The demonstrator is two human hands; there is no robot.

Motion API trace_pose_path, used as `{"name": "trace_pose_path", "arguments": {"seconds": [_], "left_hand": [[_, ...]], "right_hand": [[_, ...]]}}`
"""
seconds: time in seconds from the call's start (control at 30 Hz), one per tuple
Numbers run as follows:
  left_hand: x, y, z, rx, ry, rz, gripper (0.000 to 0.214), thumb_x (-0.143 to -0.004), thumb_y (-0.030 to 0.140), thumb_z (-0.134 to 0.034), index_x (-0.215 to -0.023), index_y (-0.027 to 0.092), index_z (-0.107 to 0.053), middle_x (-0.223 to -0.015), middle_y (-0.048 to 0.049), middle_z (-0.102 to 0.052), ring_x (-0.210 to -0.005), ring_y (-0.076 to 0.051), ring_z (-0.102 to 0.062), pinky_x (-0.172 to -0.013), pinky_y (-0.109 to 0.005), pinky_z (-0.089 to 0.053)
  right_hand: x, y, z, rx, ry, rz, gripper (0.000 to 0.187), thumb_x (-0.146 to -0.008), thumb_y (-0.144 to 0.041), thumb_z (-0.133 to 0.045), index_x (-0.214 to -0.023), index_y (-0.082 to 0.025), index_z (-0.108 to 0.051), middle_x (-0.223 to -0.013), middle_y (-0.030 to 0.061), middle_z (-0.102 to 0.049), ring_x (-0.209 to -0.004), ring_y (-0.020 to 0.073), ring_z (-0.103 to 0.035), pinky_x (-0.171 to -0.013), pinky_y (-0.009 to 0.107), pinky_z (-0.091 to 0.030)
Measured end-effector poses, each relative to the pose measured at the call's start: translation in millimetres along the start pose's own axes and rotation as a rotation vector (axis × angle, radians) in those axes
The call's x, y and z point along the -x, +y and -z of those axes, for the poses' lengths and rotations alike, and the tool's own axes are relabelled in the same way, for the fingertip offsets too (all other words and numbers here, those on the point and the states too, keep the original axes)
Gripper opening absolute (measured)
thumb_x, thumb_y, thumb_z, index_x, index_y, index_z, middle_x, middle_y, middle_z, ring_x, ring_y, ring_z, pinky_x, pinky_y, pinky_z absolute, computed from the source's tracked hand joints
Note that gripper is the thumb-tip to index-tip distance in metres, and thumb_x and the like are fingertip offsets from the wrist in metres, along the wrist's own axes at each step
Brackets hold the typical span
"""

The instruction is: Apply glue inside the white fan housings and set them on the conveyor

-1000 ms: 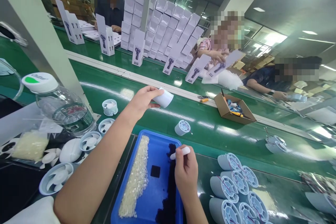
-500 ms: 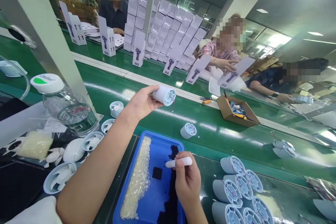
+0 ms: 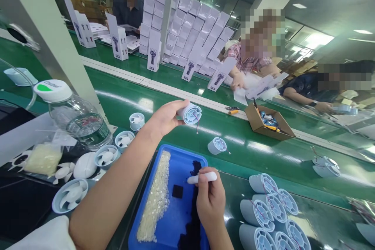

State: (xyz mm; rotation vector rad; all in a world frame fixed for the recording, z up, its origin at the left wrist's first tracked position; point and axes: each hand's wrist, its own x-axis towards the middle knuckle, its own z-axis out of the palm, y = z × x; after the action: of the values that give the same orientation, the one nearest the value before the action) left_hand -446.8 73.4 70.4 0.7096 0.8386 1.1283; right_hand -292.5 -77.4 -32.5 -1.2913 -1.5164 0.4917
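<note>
My left hand [image 3: 169, 118] grips a light-blue fan housing [image 3: 191, 113] by its side, out over the green belt. A thin red wire dangles from the housing's spoked end. Closed round a white pen-shaped tool [image 3: 202, 178], my right hand [image 3: 211, 199] is above the right side of a blue tray [image 3: 173, 149]. In that tray lie a strip of small whitish translucent pieces [image 3: 155, 203], a heap of small black pieces [image 3: 191, 215] and a black square [image 3: 177, 191]. Another housing [image 3: 217, 145] rests on the belt beyond the tray.
Several housings with wires [image 3: 260, 213] stand at the lower right. A water bottle [image 3: 82, 117] and fan parts [image 3: 72, 195] are on the left. Across the belt are a cardboard box [image 3: 271, 123], white cartons [image 3: 187, 27] and co-workers, one handling a carton.
My left hand and the housing have shifted slightly right and down in view. My right hand keeps the tool over the tray. A co-worker across the belt has tipped a carton over.
</note>
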Motion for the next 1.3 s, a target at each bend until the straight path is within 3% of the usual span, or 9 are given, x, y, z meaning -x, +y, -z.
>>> {"name": "trace_pose_path", "arguments": {"seconds": [0.13,0.3,0.73,0.93,1.17,1.3], "left_hand": [[0.2,-3.0,-1.4,-0.049,-0.063,-0.004,0.020,-0.073,0.032,-0.067,-0.069,0.015,-0.058,-0.071,-0.0032,-0.056,-0.065,-0.012,-0.051,-0.059,-0.028,-0.046],[-1.2,-5.6,-1.6,-0.062,-0.065,-0.023,0.020,-0.073,0.030,-0.067,-0.065,0.015,-0.055,-0.069,-0.0024,-0.054,-0.064,-0.011,-0.050,-0.059,-0.027,-0.044],[-2.6,-8.1,-1.5,-0.103,-0.044,-0.049,0.023,-0.072,0.036,-0.067,-0.067,0.015,-0.057,-0.072,-0.0031,-0.057,-0.066,-0.011,-0.051,-0.059,-0.026,-0.044],[-1.3,-8.3,-1.6,-0.127,-0.050,-0.032,0.023,-0.073,0.035,-0.066,-0.069,0.015,-0.056,-0.073,-0.0028,-0.057,-0.066,-0.011,-0.051,-0.060,-0.025,-0.044],[2.0,-7.5,-4.8,-0.159,-0.050,-0.013,0.023,-0.074,0.035,-0.065,-0.069,0.015,-0.055,-0.072,-0.0012,-0.056,-0.065,-0.010,-0.052,-0.062,-0.025,-0.044],[2.4,-8.1,-6.0,-0.173,-0.053,-0.007,0.024,-0.073,0.036,-0.066,-0.069,0.016,-0.054,-0.070,0.0002,-0.055,-0.064,-0.009,-0.051,-0.060,-0.025,-0.044]], "right_hand": [[-1.3,8.9,0.9,0.021,0.075,-0.107,0.019,-0.094,-0.035,-0.041,-0.090,-0.020,-0.051,-0.073,-0.0002,-0.052,-0.061,0.0133,-0.052,-0.057,0.025,-0.044],[-1.5,11.6,1.4,0.023,0.050,-0.184,0.022,-0.095,-0.038,-0.039,-0.091,-0.020,-0.051,-0.074,-0.0007,-0.051,-0.062,0.0134,-0.053,-0.059,0.026,-0.044],[-4.7,5.0,3.2,0.090,-0.033,0.028,0.012,-0.094,-0.028,-0.042,-0.088,-0.021,-0.051,-0.072,-0.0012,-0.053,-0.063,0.0132,-0.052,-0.059,0.025,-0.042],[-5.2,5.5,1.2,0.103,-0.062,0.033,0.009,-0.093,-0.024,-0.045,-0.088,-0.021,-0.051,-0.071,-0.0022,-0.055,-0.063,0.0123,-0.053,-0.060,0.023,-0.041],[-8.1,2.6,-0.2,0.061,-0.230,0.097,0.008,-0.092,-0.023,-0.046,-0.085,-0.021,-0.050,-0.073,-0.0020,-0.054,-0.065,0.0120,-0.052,-0.061,0.022,-0.041],[-6.0,1.2,3.7,0.012,-0.101,0.099,0.007,-0.092,-0.021,-0.045,-0.088,-0.022,-0.051,-0.075,-0.0016,-0.054,-0.067,0.0120,-0.052,-0.061,0.022,-0.042]]}}
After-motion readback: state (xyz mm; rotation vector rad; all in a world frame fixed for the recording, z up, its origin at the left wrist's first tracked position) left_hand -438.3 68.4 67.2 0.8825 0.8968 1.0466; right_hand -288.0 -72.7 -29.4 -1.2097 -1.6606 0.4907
